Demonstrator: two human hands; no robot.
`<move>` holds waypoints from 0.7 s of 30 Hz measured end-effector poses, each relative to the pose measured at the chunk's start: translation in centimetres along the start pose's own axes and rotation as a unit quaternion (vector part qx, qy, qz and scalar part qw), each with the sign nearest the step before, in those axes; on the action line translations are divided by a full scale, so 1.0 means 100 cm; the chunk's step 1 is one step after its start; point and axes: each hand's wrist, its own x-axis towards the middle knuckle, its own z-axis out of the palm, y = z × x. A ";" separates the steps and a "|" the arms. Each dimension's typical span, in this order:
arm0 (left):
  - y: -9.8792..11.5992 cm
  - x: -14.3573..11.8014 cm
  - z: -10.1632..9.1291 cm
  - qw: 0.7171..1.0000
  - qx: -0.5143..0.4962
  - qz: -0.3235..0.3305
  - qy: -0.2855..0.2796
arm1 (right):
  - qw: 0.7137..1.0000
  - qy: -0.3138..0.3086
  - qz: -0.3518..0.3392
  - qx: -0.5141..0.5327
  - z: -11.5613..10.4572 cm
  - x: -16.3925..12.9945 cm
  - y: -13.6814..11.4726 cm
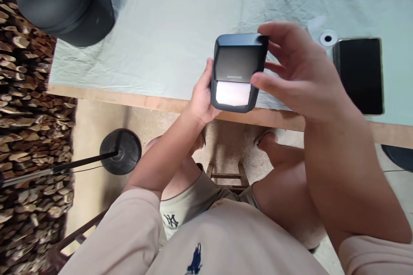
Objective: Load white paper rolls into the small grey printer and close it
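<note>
A dark portable printer (238, 62) with a black lid and a white strip at its lower end is held up above the near edge of the table. My left hand (204, 99) grips it from the left and below, thumb along its side; the other fingers are hidden behind it. Around the upper right corner and right side of the printer curls my right hand (295, 62), with its thumb and index finger at the edge. A small white paper roll (328, 38) with a dark core lies on the cloth beyond this hand.
A black tablet (361, 76) lies at the right on the pale cloth (167, 30) covering the table. At the far left stands a black rounded case (67, 4). Below the table's wooden edge (129, 99), a stand with a round black base (120, 151) rests on the floor.
</note>
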 end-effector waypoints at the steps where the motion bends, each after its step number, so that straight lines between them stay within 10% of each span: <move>1: 0.000 0.000 0.000 1.000 0.005 0.000 0.007 | 0.999 -0.034 -0.002 0.021 -0.003 -0.001 -0.001; 7: 0.006 -0.003 0.008 1.000 0.007 -0.015 -0.003 | 0.999 -0.049 -0.013 -0.003 -0.013 -0.001 -0.019; 14: -0.001 -0.008 0.005 0.997 0.054 0.002 -0.048 | 0.972 0.214 -0.061 0.074 0.003 0.013 -0.040; 21: -0.003 -0.009 0.003 0.997 0.037 -0.016 -0.072 | 0.983 0.037 0.026 -0.180 -0.009 0.005 -0.046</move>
